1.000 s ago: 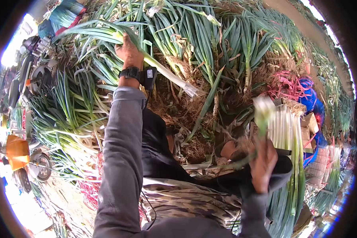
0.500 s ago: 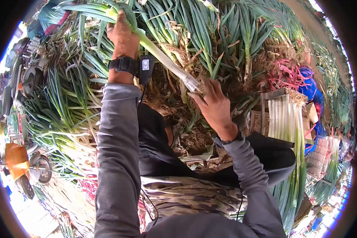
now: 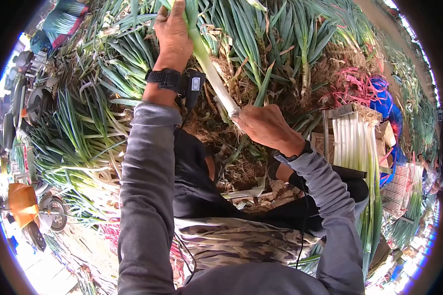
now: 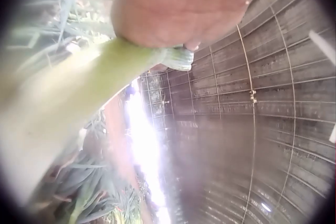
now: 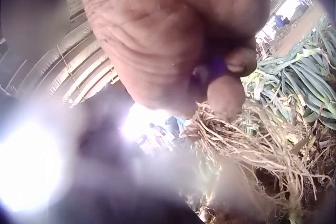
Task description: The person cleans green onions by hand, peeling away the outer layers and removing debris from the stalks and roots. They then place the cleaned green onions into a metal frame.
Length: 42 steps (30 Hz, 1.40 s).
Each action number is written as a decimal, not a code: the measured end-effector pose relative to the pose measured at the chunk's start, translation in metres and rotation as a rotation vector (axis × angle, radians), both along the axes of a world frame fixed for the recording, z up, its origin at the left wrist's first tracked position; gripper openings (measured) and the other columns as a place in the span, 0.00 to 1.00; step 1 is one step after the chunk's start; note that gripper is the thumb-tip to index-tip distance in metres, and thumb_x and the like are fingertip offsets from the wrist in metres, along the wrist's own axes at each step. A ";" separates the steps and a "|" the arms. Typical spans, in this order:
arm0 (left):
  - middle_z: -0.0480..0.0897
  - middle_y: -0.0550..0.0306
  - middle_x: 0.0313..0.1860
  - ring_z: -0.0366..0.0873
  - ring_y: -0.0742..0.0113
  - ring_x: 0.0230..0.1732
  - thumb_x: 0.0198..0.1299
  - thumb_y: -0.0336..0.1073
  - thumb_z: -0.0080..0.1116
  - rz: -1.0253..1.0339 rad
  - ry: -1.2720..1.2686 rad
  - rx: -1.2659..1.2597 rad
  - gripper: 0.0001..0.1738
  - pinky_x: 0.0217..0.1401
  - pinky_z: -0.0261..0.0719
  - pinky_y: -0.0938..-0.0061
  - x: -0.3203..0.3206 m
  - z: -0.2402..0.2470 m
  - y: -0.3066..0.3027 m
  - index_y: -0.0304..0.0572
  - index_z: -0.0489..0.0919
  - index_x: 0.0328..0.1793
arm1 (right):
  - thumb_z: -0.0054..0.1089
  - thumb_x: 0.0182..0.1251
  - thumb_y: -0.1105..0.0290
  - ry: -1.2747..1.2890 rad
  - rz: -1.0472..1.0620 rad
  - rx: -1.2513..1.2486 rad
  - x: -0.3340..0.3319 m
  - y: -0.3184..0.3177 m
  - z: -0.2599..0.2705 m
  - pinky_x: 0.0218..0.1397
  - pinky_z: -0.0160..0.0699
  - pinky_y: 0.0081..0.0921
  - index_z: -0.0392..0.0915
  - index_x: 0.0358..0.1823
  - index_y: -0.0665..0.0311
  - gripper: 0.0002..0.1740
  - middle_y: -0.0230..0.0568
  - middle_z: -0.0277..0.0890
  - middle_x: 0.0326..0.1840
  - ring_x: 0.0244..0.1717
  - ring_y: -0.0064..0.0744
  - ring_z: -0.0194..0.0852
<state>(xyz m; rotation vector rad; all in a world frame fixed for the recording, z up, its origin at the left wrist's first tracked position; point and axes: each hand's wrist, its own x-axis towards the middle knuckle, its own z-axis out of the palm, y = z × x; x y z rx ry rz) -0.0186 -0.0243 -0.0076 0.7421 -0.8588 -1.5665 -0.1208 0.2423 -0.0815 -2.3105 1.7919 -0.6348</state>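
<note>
My left grip (image 3: pixel 174 30) is wrapped round the green top of the leek (image 3: pixel 212 76), upper centre; my right grip (image 3: pixel 267 125) clasps its rooty white base, mid-frame. I judge it light, stiff and snappable, so hold the white shaft.

— Your leek (image 3: pixel 212 78) is white at the stalk, green in the leaves.
— Your sleeves (image 3: pixel 147 187) are grey, your wristband (image 3: pixel 163 77) black, your cloth (image 3: pixel 231 241) camouflage-patterned, the strings (image 3: pixel 352 83) pinkish red.

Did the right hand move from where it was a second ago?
Yes. The right hand left the crate of white stalks, going up and away from it, and now grips the leek near its root end.
</note>
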 end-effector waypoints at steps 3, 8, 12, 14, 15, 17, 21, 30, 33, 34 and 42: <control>0.79 0.53 0.61 0.77 0.58 0.55 0.71 0.44 0.65 -0.019 0.005 -0.098 0.32 0.52 0.78 0.61 -0.009 -0.023 -0.017 0.37 0.68 0.74 | 0.66 0.68 0.66 -0.110 0.052 -0.070 0.013 0.007 0.005 0.20 0.73 0.31 0.81 0.34 0.63 0.08 0.37 0.76 0.24 0.18 0.35 0.75; 0.82 0.51 0.30 0.78 0.60 0.23 0.71 0.42 0.64 0.025 0.022 0.010 0.17 0.26 0.80 0.63 0.004 -0.040 -0.036 0.31 0.78 0.46 | 0.68 0.66 0.68 -0.080 -0.025 -0.137 0.024 0.035 0.057 0.17 0.74 0.29 0.81 0.34 0.65 0.08 0.37 0.77 0.23 0.14 0.28 0.73; 0.83 0.47 0.34 0.81 0.55 0.29 0.73 0.41 0.61 0.142 0.018 0.039 0.16 0.33 0.84 0.60 0.021 -0.036 -0.049 0.31 0.77 0.49 | 0.66 0.70 0.68 0.008 0.029 -0.090 0.034 0.072 0.053 0.16 0.72 0.29 0.79 0.32 0.68 0.11 0.39 0.76 0.23 0.13 0.27 0.71; 0.83 0.47 0.35 0.81 0.55 0.29 0.73 0.41 0.61 0.171 0.012 -0.011 0.15 0.34 0.84 0.59 0.028 -0.041 -0.049 0.33 0.77 0.50 | 0.61 0.72 0.72 -0.019 -0.174 -0.045 0.007 0.075 0.039 0.24 0.79 0.28 0.82 0.44 0.66 0.05 0.40 0.78 0.30 0.21 0.28 0.77; 0.83 0.47 0.36 0.81 0.55 0.31 0.73 0.41 0.62 0.190 -0.013 -0.002 0.16 0.34 0.84 0.58 0.030 -0.035 -0.046 0.33 0.77 0.52 | 0.60 0.71 0.75 -0.175 -0.307 -0.056 -0.003 0.068 0.037 0.28 0.83 0.30 0.82 0.50 0.63 0.09 0.40 0.80 0.35 0.26 0.32 0.80; 0.83 0.46 0.36 0.80 0.57 0.30 0.74 0.46 0.60 0.132 -0.017 -0.046 0.20 0.33 0.83 0.62 0.035 -0.025 -0.042 0.32 0.75 0.52 | 0.57 0.71 0.79 -0.383 -0.480 0.075 -0.018 0.069 0.041 0.41 0.89 0.32 0.79 0.64 0.58 0.21 0.44 0.82 0.53 0.36 0.40 0.86; 0.77 0.50 0.33 0.75 0.63 0.33 0.80 0.51 0.45 -0.269 0.377 -0.006 0.23 0.37 0.79 0.67 0.050 -0.032 -0.061 0.33 0.71 0.52 | 0.59 0.66 0.83 -0.460 -0.280 -0.089 -0.021 0.049 0.055 0.50 0.90 0.30 0.73 0.71 0.54 0.31 0.43 0.75 0.68 0.51 0.44 0.86; 0.71 0.55 0.37 0.68 0.70 0.33 0.76 0.45 0.53 -0.709 0.923 0.192 0.25 0.39 0.73 0.74 0.055 -0.020 -0.063 0.21 0.69 0.53 | 0.61 0.60 0.87 -0.703 0.178 0.137 -0.008 0.012 0.043 0.73 0.75 0.44 0.66 0.77 0.56 0.42 0.43 0.69 0.77 0.72 0.51 0.73; 0.71 0.56 0.38 0.69 0.70 0.33 0.75 0.37 0.52 -0.685 0.959 0.119 0.27 0.38 0.73 0.73 0.055 -0.020 -0.059 0.14 0.65 0.64 | 0.61 0.61 0.86 -0.404 0.089 -0.039 -0.010 0.026 0.020 0.62 0.82 0.39 0.72 0.69 0.65 0.32 0.49 0.77 0.66 0.63 0.48 0.80; 0.71 0.56 0.38 0.69 0.70 0.32 0.75 0.38 0.53 -0.691 0.944 0.112 0.26 0.38 0.73 0.74 0.054 -0.019 -0.058 0.13 0.66 0.62 | 0.62 0.62 0.86 -0.306 0.041 -0.099 -0.007 0.030 0.018 0.58 0.85 0.37 0.74 0.67 0.67 0.29 0.50 0.79 0.62 0.59 0.47 0.83; 0.74 0.55 0.33 0.73 0.64 0.33 0.80 0.50 0.46 -0.171 0.226 -0.081 0.22 0.39 0.77 0.68 0.060 -0.017 -0.056 0.34 0.73 0.51 | 0.60 0.63 0.79 -0.094 -0.047 0.416 -0.006 0.119 -0.062 0.43 0.85 0.41 0.77 0.52 0.62 0.15 0.49 0.77 0.40 0.40 0.50 0.83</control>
